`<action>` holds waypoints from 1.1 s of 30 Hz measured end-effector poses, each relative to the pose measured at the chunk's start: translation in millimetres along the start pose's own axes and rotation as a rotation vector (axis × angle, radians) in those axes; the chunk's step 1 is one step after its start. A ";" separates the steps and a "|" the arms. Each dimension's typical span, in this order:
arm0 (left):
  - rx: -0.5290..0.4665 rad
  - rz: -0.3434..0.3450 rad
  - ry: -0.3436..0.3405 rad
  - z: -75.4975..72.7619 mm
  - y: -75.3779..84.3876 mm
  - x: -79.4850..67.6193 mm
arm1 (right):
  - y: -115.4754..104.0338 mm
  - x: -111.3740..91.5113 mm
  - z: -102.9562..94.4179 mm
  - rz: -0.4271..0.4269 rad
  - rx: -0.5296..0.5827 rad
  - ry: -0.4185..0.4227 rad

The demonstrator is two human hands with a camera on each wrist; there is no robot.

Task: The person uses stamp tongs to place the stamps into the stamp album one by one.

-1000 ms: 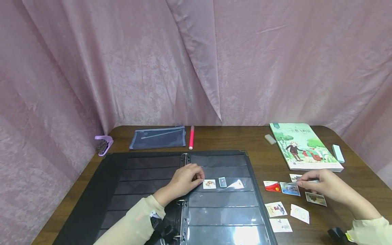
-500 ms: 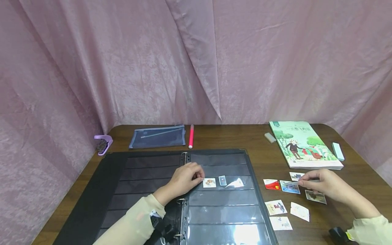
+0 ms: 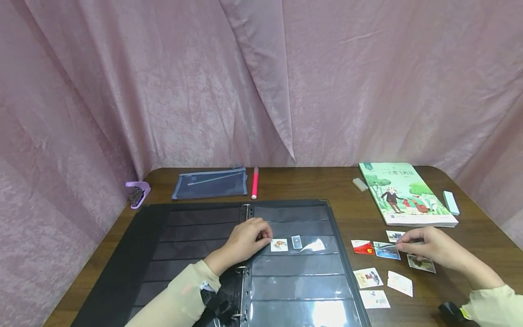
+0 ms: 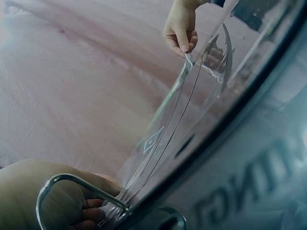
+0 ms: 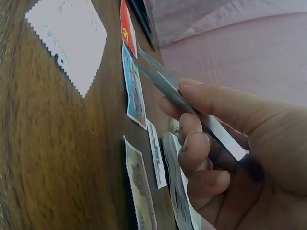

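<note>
My right hand [image 3: 429,245] holds metal tweezers [image 5: 180,100] between thumb and fingers. Their slightly parted tips are beside the upper part of a blue stamp [image 5: 132,88]; whether they touch it is unclear. A red stamp [image 3: 362,247] lies at its left, and a brownish stamp [image 3: 421,263] lies below the hand. On the open black stamp album [image 3: 298,265], my left hand [image 3: 245,238] rests with curled fingers by the right page's inner edge. Whether it pinches the clear pocket is hidden. Near its fingertips, one pocket strip contains a white stamp [image 3: 279,245] and a small blue-bordered stamp [image 3: 296,242].
Several more stamps [image 3: 368,278] lie right of the album. Behind them are a green picture book [image 3: 404,195], a grey eraser [image 3: 360,185] and a white-and-teal block [image 3: 451,203]. A blue zip pouch [image 3: 210,184], pink marker [image 3: 255,183] and purple clip-like item [image 3: 140,194] line the back.
</note>
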State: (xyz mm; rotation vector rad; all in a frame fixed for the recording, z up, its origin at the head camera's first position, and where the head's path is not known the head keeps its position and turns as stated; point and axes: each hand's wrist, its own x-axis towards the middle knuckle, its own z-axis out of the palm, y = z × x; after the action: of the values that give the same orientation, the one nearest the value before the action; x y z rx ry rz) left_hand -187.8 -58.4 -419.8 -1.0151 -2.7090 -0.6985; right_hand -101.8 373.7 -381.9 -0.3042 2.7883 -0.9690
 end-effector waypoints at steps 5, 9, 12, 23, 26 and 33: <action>0.000 0.000 -0.002 0.0 -0.3 0.1 | 1.0 2.1 1.6 -0.009 0.016 -0.006; 0.004 -0.007 -0.008 -0.9 -0.1 0.3 | 0.5 4.5 2.7 -0.030 0.028 -0.017; 0.005 -0.006 -0.007 -1.4 0.5 0.3 | 1.3 6.0 3.5 -0.027 0.030 -0.028; 0.008 -0.004 -0.020 -0.7 1.1 -1.0 | 4.1 9.8 8.2 -0.082 0.003 -0.007; 0.010 -0.007 -0.018 -0.8 1.5 -1.1 | 3.6 10.9 8.6 -0.079 -0.013 -0.012; 0.016 -0.010 -0.013 -1.7 2.0 -0.2 | 0.7 11.9 6.5 -0.124 -0.025 -0.009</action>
State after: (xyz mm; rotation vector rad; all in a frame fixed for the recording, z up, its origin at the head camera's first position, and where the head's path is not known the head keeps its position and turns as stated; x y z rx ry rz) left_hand -186.4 -58.0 -417.6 -1.0068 -2.7275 -0.6731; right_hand -111.9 367.5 -388.5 -0.4890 2.8038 -0.9569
